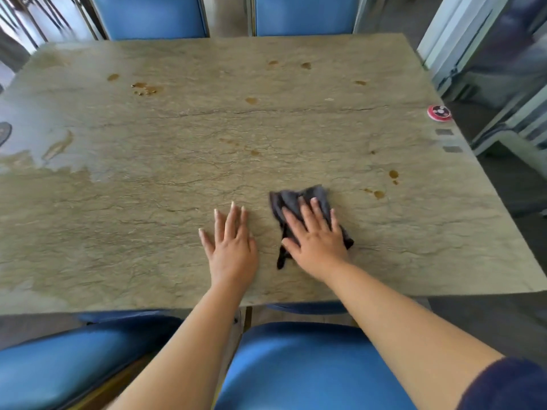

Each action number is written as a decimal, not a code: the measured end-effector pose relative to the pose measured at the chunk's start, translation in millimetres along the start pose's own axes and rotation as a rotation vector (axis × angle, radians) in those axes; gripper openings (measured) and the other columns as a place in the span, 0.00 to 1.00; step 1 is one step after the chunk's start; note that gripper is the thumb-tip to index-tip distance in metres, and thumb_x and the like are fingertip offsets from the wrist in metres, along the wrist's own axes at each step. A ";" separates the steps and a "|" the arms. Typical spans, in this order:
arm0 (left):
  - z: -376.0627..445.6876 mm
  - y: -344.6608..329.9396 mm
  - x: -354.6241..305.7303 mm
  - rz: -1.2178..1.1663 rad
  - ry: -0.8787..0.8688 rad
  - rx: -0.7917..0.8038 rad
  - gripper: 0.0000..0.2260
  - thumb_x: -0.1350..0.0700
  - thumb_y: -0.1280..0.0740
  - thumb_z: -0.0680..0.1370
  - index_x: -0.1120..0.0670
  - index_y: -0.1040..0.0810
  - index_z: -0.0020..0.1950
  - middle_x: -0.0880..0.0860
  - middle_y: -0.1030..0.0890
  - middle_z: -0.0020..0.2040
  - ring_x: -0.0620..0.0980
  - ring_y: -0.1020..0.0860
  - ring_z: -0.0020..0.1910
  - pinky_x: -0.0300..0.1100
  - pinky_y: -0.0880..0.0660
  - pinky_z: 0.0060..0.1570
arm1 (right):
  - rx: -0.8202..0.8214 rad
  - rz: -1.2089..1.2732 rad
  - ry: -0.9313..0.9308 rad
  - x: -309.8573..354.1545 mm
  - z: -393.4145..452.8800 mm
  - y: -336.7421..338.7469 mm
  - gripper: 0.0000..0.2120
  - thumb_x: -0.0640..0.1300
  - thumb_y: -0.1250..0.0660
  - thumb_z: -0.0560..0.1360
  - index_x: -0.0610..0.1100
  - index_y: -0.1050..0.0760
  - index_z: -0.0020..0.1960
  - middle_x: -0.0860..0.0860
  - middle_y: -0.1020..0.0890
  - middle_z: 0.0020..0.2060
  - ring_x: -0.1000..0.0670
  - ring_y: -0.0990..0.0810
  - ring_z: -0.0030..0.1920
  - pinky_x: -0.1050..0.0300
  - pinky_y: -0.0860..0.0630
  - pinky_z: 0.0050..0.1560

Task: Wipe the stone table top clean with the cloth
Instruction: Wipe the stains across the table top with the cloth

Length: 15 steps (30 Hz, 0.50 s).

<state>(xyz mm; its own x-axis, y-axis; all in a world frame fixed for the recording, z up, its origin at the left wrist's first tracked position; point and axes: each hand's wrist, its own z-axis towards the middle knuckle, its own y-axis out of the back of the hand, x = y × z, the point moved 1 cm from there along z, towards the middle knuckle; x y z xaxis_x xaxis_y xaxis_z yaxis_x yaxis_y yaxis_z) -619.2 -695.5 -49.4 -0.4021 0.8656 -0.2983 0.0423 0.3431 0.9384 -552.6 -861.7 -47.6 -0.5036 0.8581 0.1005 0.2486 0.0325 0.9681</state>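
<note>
Head view: right hand (316,241) lies flat on the dark cloth (299,202), fingers (318,211) straight and spread, pressing it onto the desk (177,173), not gripping. Flat palm likely gives even pressure for the wipe. Left hand (231,247) just beside it, fingers also straight, flat on bare stone, holding nothing; looks like a brace.

Cloth sits under and just ahead of the right fingers, near the desk's near edge. Brown spots (379,193) right of the fingers, more spots (145,88) well ahead to the left. Wet patch (44,161) far left. Red disc (439,113) at the right edge, ahead; steer round it. Wide open stone ahead. Blue chairs (296,365) behind the wrists.
</note>
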 end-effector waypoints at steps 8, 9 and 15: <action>-8.0 -11.1 -22.3 0.070 -0.031 -0.070 0.25 0.44 0.54 0.82 0.42 0.54 0.79 0.41 0.58 0.79 0.46 0.64 0.77 0.63 0.64 0.73 | 0.001 -0.111 0.556 -103.4 -44.2 0.3 0.27 0.65 0.53 0.79 0.63 0.53 0.76 0.55 0.55 0.78 0.50 0.60 0.77 0.43 0.59 0.75; -7.9 -11.3 -21.8 0.068 -0.023 -0.076 0.25 0.43 0.54 0.81 0.41 0.54 0.79 0.41 0.57 0.79 0.45 0.64 0.77 0.62 0.64 0.73 | -0.011 -0.098 0.472 -104.9 -31.8 3.0 0.27 0.66 0.56 0.78 0.64 0.54 0.76 0.55 0.55 0.78 0.50 0.61 0.77 0.42 0.59 0.75; -7.8 -10.3 -23.9 0.073 -0.019 -0.089 0.25 0.42 0.55 0.81 0.40 0.55 0.78 0.39 0.58 0.79 0.44 0.64 0.77 0.61 0.63 0.73 | -0.047 0.004 0.036 -75.7 31.0 11.8 0.28 0.64 0.56 0.79 0.61 0.60 0.76 0.53 0.61 0.78 0.49 0.65 0.76 0.44 0.65 0.74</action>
<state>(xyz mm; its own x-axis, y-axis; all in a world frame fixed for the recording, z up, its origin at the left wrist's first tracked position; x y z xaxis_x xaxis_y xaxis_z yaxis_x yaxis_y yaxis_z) -617.2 -722.7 -50.6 -0.3833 0.8942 -0.2314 -0.0113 0.2460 0.9692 -485.9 -910.4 -50.9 -0.5327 0.8389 0.1117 0.2119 0.0044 0.9773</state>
